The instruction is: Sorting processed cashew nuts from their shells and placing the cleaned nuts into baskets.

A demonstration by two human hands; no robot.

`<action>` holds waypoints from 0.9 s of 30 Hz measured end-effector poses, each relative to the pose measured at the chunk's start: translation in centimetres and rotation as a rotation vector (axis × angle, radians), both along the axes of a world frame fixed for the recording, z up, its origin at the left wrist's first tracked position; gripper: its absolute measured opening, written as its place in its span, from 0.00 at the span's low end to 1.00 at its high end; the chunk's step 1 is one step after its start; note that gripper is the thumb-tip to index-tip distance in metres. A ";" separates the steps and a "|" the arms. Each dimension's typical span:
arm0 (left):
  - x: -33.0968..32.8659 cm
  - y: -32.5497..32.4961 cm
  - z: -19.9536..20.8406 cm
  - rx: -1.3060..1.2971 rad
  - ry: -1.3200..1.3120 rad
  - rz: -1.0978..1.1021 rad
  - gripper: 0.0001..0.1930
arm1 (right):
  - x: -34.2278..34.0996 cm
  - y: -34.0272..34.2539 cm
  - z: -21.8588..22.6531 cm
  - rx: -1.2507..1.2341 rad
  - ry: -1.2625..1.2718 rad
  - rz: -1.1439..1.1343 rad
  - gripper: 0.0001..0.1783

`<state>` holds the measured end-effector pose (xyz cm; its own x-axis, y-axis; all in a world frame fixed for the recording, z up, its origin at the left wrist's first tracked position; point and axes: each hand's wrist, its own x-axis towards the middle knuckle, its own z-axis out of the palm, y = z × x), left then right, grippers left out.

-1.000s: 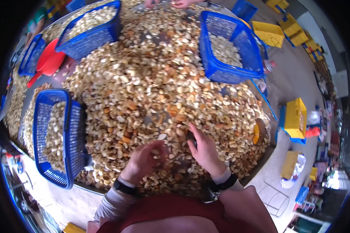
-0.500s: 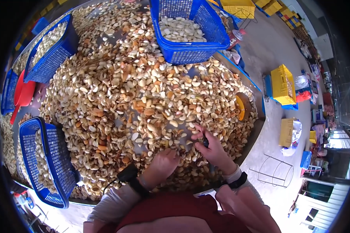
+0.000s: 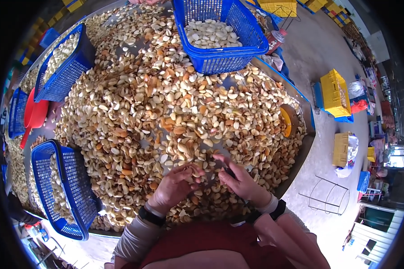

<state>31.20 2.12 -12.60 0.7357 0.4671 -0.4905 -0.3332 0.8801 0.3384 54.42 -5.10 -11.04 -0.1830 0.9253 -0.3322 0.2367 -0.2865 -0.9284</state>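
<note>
A wide heap of pale and brown nut-like pieces, whole and broken, covers the table in front of me. Low over its near side my left hand is closed, its thumb and fingers pinching a small brownish piece. Close by on the right, my right hand is curled around a short dark thing. Most of that thing is hidden by the fingers, so its kind cannot be made out. The two hands are apart, with loose pieces underneath them.
Blue baskets with paler pieces stand at the far middle, far left and near left. A red scoop lies between the left ones. An orange-rimmed bowl sits at right. Yellow crates and a wire frame stand on the floor.
My left hand has risen off the heap and turned, now with a piece between its fingers. The right hand has shifted slightly left. The whole view has moved a little.
</note>
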 end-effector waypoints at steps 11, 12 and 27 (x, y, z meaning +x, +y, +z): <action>-0.9 -0.5 -0.1 -0.008 0.092 -0.008 0.14 | -2.6 1.2 2.2 0.307 -0.344 0.296 0.37; -0.9 -0.5 0.1 -0.008 0.094 -0.008 0.14 | -2.6 1.1 2.0 0.316 -0.339 0.300 0.37; -0.9 -0.2 -1.0 0.027 0.266 0.062 0.13 | -1.7 -0.9 -2.3 0.464 -0.561 0.100 0.10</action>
<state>30.25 1.88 -13.64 0.5522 0.5223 -0.6499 -0.2819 0.8505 0.4440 52.76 -5.97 -13.30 -0.1917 0.9812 0.0206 0.7167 0.1543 -0.6802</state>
